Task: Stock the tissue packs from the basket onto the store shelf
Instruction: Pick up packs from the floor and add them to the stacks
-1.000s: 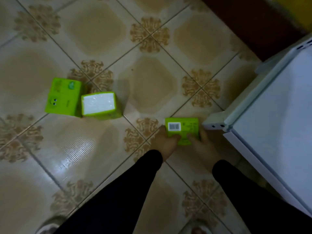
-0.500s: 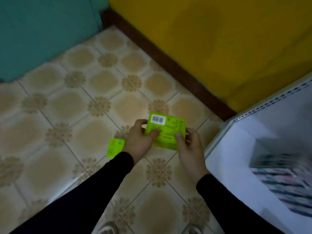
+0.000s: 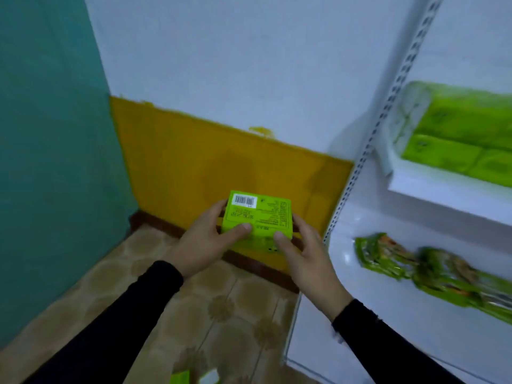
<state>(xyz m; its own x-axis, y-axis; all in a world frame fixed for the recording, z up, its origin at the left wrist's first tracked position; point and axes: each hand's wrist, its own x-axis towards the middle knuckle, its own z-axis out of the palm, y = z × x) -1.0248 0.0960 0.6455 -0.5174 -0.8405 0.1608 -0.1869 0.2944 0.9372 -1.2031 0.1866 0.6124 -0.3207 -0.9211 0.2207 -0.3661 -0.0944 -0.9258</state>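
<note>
A bright green tissue pack (image 3: 260, 214) with a barcode label is held up in front of me, barcode side facing me. My left hand (image 3: 206, 241) grips its left side with the thumb on the face. My right hand (image 3: 302, 253) grips its right side the same way. The white store shelf (image 3: 443, 198) stands to the right of the pack. Several green tissue packs (image 3: 457, 139) lie in a row on its upper board. No basket is in view.
Green snack bags (image 3: 432, 270) lie on the lower shelf board. A slotted white upright (image 3: 368, 145) edges the shelf on its left. Two more green packs (image 3: 194, 377) show on the tiled floor at the bottom edge. A yellow-and-white wall is ahead, a teal wall at left.
The pack has come up off the floor in both hands to about the height of the lower shelf boards. My view has swung up from the floor to the wall and shelf.
</note>
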